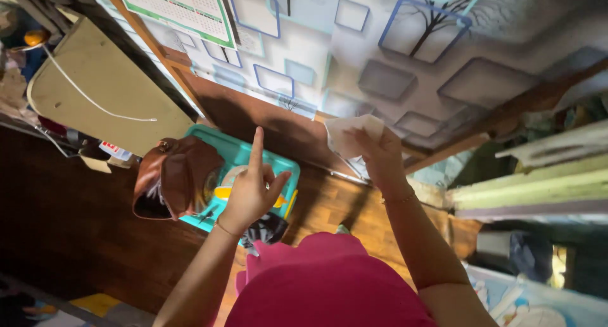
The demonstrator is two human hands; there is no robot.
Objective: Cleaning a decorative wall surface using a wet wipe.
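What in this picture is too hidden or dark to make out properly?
- Head view: the teal tray is partly hidden by the left hand and the brown bag.
- The white cloth is partly hidden by the right hand that grips it.
- The dark item under the left hand is too shadowed to identify.
- The wall calendar is cut off by the top edge.

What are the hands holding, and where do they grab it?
The right hand grips a crumpled white cloth or paper along its lower right edge, against the wall. The left hand holds nothing; its index finger points up over the teal basket.
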